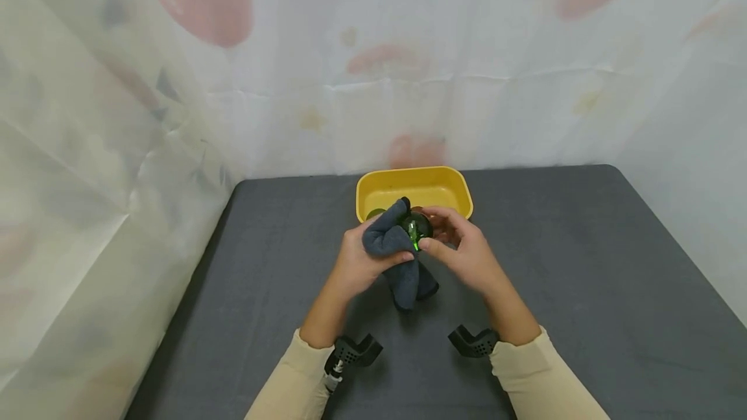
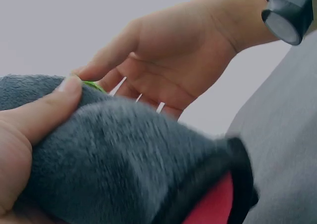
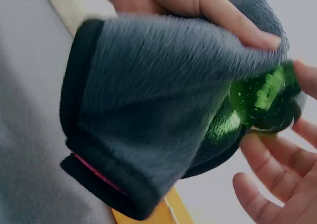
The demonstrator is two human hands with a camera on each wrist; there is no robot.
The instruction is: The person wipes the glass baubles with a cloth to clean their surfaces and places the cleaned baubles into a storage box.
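Two hands meet above the desk (image 1: 583, 264): the left hand (image 1: 358, 263) clutches one grey cloth (image 1: 393, 245), the right hand (image 1: 467, 255) pinches one green glass piece (image 1: 417, 227) before one yellow tray (image 1: 449, 183).

Thumb (image 2: 44, 110) presses grey cloth (image 2: 124, 159)

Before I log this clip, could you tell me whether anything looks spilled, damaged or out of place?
Nothing stands out. The left hand grips a grey cloth against a green glass object held by the right hand, above the grey table near a yellow tray.
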